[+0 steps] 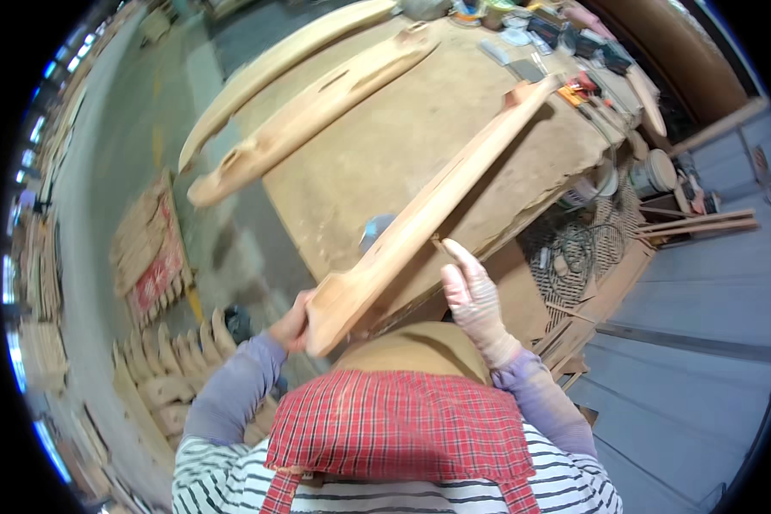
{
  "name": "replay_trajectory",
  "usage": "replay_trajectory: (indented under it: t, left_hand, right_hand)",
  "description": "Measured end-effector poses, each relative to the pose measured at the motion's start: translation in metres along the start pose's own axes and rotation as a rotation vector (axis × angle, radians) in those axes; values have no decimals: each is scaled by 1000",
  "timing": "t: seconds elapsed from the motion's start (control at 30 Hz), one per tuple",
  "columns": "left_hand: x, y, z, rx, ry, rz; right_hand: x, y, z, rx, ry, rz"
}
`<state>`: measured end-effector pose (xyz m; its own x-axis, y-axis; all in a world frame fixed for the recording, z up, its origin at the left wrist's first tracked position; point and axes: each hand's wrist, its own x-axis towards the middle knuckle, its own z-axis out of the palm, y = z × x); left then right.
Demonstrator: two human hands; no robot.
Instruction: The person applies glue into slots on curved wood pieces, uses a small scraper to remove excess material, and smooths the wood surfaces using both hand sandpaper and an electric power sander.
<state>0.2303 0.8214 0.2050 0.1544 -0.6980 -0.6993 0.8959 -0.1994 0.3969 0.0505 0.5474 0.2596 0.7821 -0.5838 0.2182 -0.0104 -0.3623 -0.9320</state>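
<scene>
A long, pale carved wooden rail (437, 201) slants from near my waist to the far right of the workbench, with a notched shoulder close to its near end. My left hand (293, 324) is closed round that near end, its fingers partly hidden behind the wood. My right hand (475, 300), in a thin whitish glove, is beside the rail's right side with its fingers stretched out and apart. A small brown bit near its fingertip is too small to make out. Two more shaped wooden pieces, a slotted one (308, 107) and a smoother curved one (270, 73), lie at the far left.
The workbench (360, 154) has tools and small containers (574, 43) along its far right corner. Stacked wooden parts (167, 360) stand on the floor to the left. A bucket (655, 171), cables (587, 248) and wood strips (702, 224) are at right, by a grey wall (694, 291).
</scene>
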Motion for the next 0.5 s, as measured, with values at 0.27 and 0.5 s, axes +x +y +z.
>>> replay_trajectory:
  t: [0.27, 0.5]
  left_hand:
    - [7, 21, -29, -12, -109, -300]
    - [7, 40, -34, 316, 235, 42]
  right_hand:
    - [125, 62, 31, -274, -2, -536]
    - [164, 53, 54, 232, -287, 68]
